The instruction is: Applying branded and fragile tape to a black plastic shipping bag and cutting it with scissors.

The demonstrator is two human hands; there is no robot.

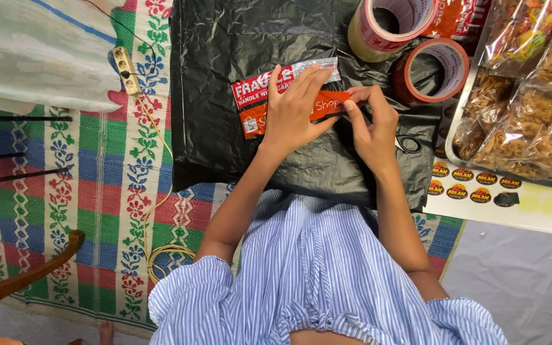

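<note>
A big black plastic bag (pixel 237 83) lies on a colourful woven mat (pixel 103 191). On the bag's middle is a strip of red tape (pixel 257 96). The left hand (pixel 292 112) presses flat and open on the tape. The right hand (pixel 372 124), beside it, pinches the tape's end. Two tape rolls (pixel 416 45) sit just past the bag's far corner.

Your left hand (pixel 294 110) lies flat, fingers spread, on a strip of red printed tape (pixel 269 96) stuck across the crinkled black plastic parcel (pixel 237 140). Your right hand (pixel 373 128) pinches the strip's right end. Two rolls of red-and-white tape (pixel 388 25) sit above, beside a metal tray of bagged snacks (pixel 525 89). A white sheet of round stickers (pixel 480 191) lies below the tray.
</note>
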